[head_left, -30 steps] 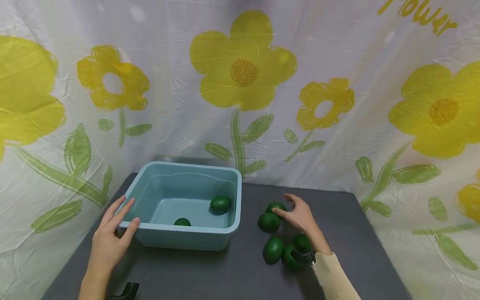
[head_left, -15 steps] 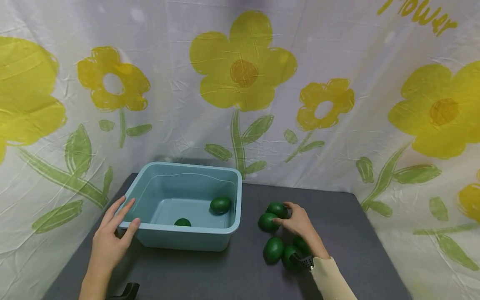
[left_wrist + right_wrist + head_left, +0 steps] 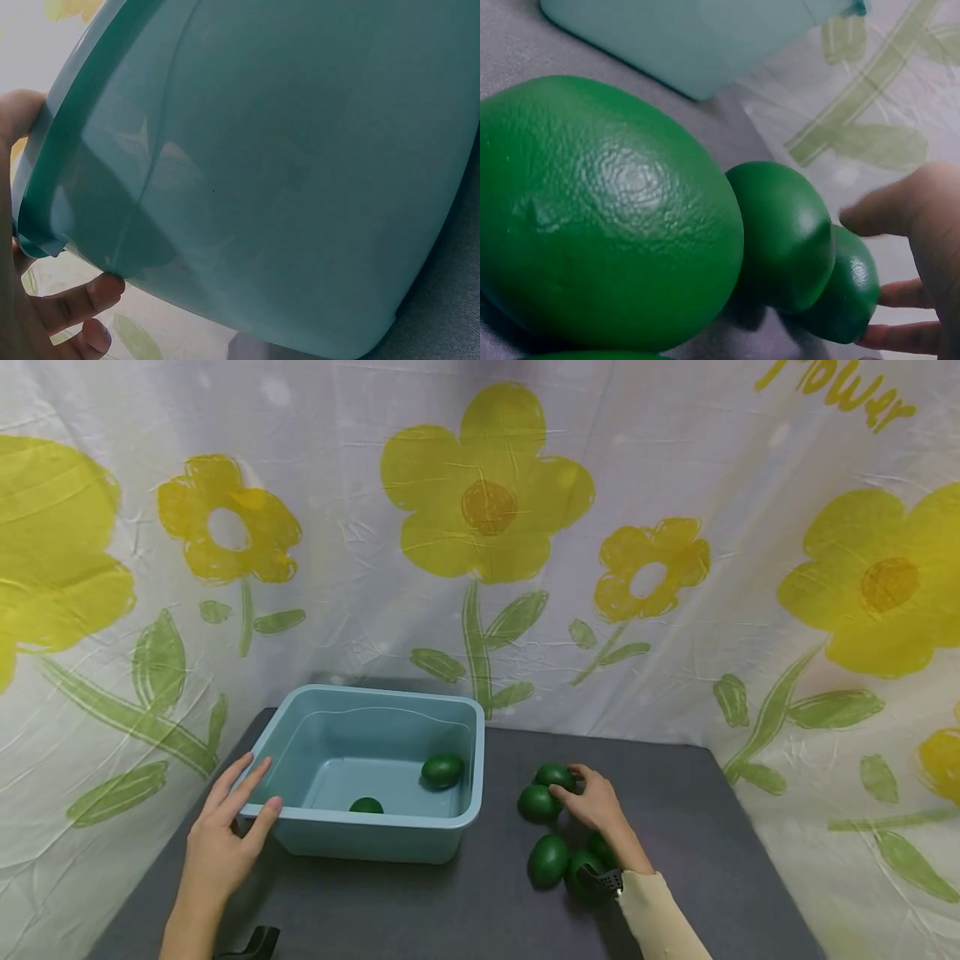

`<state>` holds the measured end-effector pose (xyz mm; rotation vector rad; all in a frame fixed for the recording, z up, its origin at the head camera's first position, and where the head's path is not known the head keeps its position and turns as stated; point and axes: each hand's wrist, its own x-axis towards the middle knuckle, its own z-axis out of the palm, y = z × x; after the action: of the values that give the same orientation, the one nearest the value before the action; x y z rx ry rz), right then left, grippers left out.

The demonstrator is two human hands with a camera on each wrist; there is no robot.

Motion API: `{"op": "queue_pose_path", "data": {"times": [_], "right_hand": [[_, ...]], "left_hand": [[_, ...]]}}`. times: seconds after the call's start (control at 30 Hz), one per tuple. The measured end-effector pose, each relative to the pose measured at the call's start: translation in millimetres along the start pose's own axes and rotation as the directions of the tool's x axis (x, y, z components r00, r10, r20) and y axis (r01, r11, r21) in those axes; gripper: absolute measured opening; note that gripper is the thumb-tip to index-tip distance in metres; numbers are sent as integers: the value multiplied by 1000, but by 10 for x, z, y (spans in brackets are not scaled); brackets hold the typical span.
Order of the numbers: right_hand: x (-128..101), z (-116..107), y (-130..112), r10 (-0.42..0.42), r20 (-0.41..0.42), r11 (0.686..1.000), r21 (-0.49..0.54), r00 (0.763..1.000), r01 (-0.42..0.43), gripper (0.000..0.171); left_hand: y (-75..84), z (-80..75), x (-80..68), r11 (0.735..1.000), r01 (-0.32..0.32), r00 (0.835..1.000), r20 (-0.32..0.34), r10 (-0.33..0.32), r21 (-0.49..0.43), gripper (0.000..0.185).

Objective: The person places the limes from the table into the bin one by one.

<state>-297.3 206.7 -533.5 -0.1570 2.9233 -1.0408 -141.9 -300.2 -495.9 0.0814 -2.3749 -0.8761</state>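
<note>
Green oval fruit (image 3: pixel 552 772) is gripped in the fingers of the right hand (image 3: pixel 595 802), right of a light-blue rectangular plastic tub (image 3: pixel 367 840); the left hand (image 3: pixel 213 847) touches the tub, fingers extended.

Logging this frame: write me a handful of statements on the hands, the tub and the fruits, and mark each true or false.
1. The left hand touches the blue tub at its rim. True.
2. Three green fruits show inside the tub. False: two green fruits show there, one partly hidden by the front wall.
3. The tub stands to the right of the loose fruits. False: it stands to their left in the head view.
4. The thumb and fingers of the right hand are at the farthest green fruit on the table. True.
5. A cream sleeve covers part of the right arm. True.
6. The tub is upside down. False: its open side faces up.
</note>
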Motion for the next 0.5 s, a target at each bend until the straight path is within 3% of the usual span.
{"op": "queue_pose_path", "data": {"times": [0.2, 0.5], "right_hand": [[32, 44, 23, 17, 9, 999, 47, 1000, -18, 57], [65, 74, 64, 56, 3, 995, 84, 998, -56, 56]], "left_hand": [[-1, 8, 3, 1000, -5, 1000, -3, 4, -8, 60], [10, 2, 3, 1000, 1, 1000, -8, -1, -5, 59]]}}
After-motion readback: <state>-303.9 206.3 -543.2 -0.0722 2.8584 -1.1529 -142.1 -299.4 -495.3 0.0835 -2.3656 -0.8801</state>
